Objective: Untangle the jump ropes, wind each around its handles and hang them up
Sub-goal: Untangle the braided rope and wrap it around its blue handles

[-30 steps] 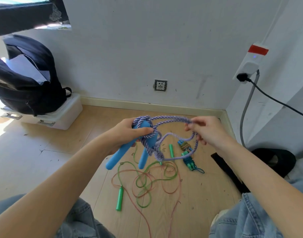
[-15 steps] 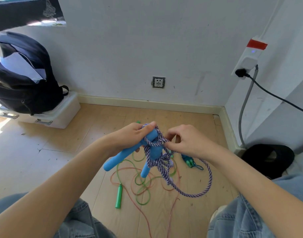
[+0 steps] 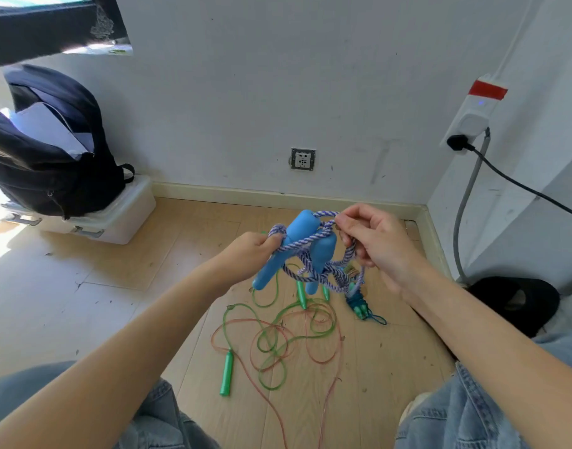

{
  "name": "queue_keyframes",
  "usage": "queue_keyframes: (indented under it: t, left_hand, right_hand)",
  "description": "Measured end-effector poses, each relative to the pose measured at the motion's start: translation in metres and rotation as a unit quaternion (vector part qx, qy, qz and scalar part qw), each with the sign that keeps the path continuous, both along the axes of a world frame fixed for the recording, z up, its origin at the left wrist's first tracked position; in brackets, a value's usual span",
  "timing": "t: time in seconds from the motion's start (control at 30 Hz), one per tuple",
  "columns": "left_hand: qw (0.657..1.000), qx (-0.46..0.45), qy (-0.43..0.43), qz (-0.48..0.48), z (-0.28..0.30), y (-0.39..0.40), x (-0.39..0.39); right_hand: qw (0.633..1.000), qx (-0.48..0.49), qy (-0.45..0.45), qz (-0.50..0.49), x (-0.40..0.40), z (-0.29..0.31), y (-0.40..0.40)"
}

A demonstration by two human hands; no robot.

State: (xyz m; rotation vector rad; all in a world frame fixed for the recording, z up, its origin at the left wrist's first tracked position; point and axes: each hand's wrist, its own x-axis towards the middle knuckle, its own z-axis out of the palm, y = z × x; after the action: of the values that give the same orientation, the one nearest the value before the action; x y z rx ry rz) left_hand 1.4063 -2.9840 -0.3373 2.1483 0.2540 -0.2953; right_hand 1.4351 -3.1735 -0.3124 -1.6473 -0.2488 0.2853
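At the far left a dark backpack (image 3: 51,150) sits on a white plastic box (image 3: 116,218) against the wall; its top gapes, and something pale and flat shows inside. The box lid is on, so what it holds cannot be told. In front of it lies a wide patch of bare wooden floor (image 3: 93,303) in sunlight.

The person sits on the floor with both arms stretched forward, knees in jeans at the bottom corners. The left hand (image 3: 245,254) curls round the braided purple-and-white rope (image 3: 317,273) and the first of 2 blue handles (image 3: 284,247), gripping them together. That handle's long axis slants from upper right down to lower left, thick end high. The second blue handle (image 3: 320,257) hangs just beside it, closer to upright, narrow end down. The rope crosses both handles in several turns and droops below them in loose loops. The right hand (image 3: 372,241) pinches a strand of it at the top, just beside the thick end of the first handle, fingers bent inward.

All of this is held in the air above the floor. Under it lie a thin green rope (image 3: 278,338) and a thin pink rope (image 3: 313,351), tangled in overlapping loops. One green handle (image 3: 226,372) lies near the left knee, pointing almost straight away from the person. A small teal bundle (image 3: 359,303) lies to the right of the tangle.

Farther right, the skirting board (image 3: 433,234) marks the corner, a grey cable (image 3: 463,215) drops down the side wall from a white power strip (image 3: 472,115), and a black object (image 3: 514,303) sits on the floor at the wall's foot.
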Motion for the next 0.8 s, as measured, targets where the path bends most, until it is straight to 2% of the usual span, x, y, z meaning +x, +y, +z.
queue_keyframes:
  t: [0.1, 0.17, 0.2, 0.3, 0.37, 0.43, 0.5, 0.57, 0.6, 0.7, 0.8]
  left_hand:
    - [0.99, 0.134, 0.02, -0.035, -0.008, 0.0, 0.0]
    - [0.981, 0.189, 0.017, -0.05, -0.009, 0.002, -0.001]
    - [0.984, 0.174, 0.004, -0.042, -0.009, 0.003, -0.002]
    - [0.998, -0.023, -0.054, -0.039, -0.002, -0.001, -0.003]
    - [0.989, -0.112, -0.072, -0.057, 0.005, -0.008, -0.002]
    - [0.982, -0.161, -0.089, -0.043, 0.01, -0.011, -0.002]
    - [0.98, -0.17, -0.096, -0.033, 0.012, -0.01, -0.002]
    - [0.987, -0.117, -0.099, -0.051, 0.011, -0.011, -0.003]
    - [0.989, -0.059, -0.118, -0.063, 0.009, -0.012, -0.005]
    - [0.964, 0.119, -0.235, -0.04, 0.004, -0.017, -0.008]
    - [0.95, 0.14, -0.281, -0.006, 0.008, -0.016, -0.009]
  right_hand:
    - [0.999, 0.015, -0.006, -0.043, 0.002, -0.004, 0.001]
    - [0.996, 0.041, 0.011, -0.079, 0.009, -0.002, -0.002]
    - [0.996, 0.035, 0.021, -0.074, 0.011, -0.001, -0.003]
    - [0.998, -0.041, 0.036, 0.023, 0.004, -0.008, 0.001]
    - [0.996, -0.031, 0.047, 0.073, -0.003, -0.011, 0.006]
    - [0.994, 0.015, 0.057, 0.093, -0.003, -0.006, 0.006]
    - [0.994, 0.009, 0.056, 0.095, 0.0, -0.001, 0.002]
    - [0.995, -0.027, 0.043, 0.086, -0.002, -0.001, 0.002]
    - [0.995, -0.034, 0.041, 0.083, -0.003, -0.003, 0.003]
    - [0.994, -0.029, 0.059, 0.087, -0.003, -0.004, 0.006]
    - [0.99, -0.014, 0.091, 0.108, -0.001, -0.002, 0.005]
